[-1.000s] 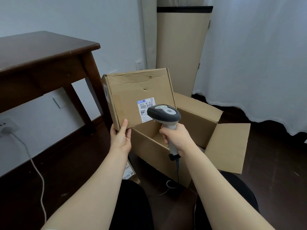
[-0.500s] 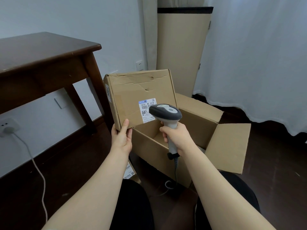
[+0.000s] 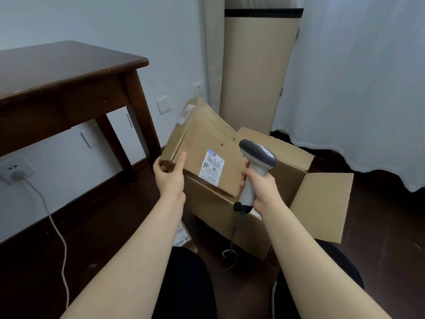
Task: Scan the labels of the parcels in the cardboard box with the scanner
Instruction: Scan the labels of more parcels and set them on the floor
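Biggest thing here is the open brown cardboard box (image 3: 322, 203) sitting on the dark floor with its flaps folded out, right in front of the person's knees so everything's in easy reach. Over its near-left corner there's a flat brown cardboard parcel (image 3: 202, 134), lifted clear and tilted back so its printed face looks up at the person. The grey-and-white handheld scanner (image 3: 254, 166) sits just to the right of that face, head turned toward it. The right hand (image 3: 261, 189) is wrapped around the scanner's handle, and the left hand (image 3: 170, 178) pinches the parcel's lower-left corner, thumb on the front, which I'd guess keeps the barcode uncovered. The white shipping label (image 3: 212, 168) is low on the face, close to the scanner head, so it looks like the scan itself is the step in hand.
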